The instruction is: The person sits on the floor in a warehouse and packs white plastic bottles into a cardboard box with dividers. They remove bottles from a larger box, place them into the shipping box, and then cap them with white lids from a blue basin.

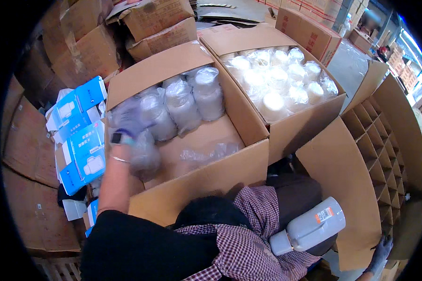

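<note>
While your gloved left hand (129,116) is overlapping clear-plastic-wrapped grey bottles (180,107), centre-left, neither its grip nor that of your right hand (382,255), lower right, is showing clearly; you should be keeping bottles upright.

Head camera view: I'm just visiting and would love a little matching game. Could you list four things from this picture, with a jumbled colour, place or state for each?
Things:
1. Pale grey jug
2. Printed cartons
3. Cardboard divider
4. Rows of containers

Descriptions:
A. Wrapped in clear plastic
B. Blue and white
C. Resting on the person's lap
D. Forming a grid of cells

Right pairs: 1-C, 2-B, 3-D, 4-A.
</note>
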Demonstrator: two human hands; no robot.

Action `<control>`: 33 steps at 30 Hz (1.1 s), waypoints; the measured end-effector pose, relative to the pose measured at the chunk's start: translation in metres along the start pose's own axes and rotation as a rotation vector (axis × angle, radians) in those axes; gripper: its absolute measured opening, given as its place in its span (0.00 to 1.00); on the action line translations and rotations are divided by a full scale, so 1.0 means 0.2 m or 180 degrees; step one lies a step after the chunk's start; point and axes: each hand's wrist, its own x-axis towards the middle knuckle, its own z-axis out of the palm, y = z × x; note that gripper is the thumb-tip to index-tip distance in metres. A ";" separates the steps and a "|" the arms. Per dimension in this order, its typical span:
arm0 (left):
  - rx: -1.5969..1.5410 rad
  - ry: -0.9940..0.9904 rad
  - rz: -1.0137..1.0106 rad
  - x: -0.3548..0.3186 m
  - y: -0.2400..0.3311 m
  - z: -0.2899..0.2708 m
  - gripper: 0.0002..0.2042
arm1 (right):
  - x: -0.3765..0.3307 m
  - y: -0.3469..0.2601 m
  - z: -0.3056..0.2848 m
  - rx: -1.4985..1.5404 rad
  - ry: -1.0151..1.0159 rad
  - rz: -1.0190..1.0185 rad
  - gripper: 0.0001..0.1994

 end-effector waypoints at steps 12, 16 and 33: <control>-0.2791 -0.1711 0.1588 0.22 0.11 -0.61 0.15 | -0.40 -0.90 -0.24 0.1049 0.0979 -0.0905 0.22; -0.6192 -0.1971 0.3948 0.30 0.92 -0.73 0.16 | -0.72 -1.47 -0.26 0.2321 0.0218 -0.1978 0.24; -0.6400 0.0064 0.3238 0.02 2.46 -0.70 0.29 | -0.59 -1.72 0.10 0.5118 -0.0128 0.0112 0.26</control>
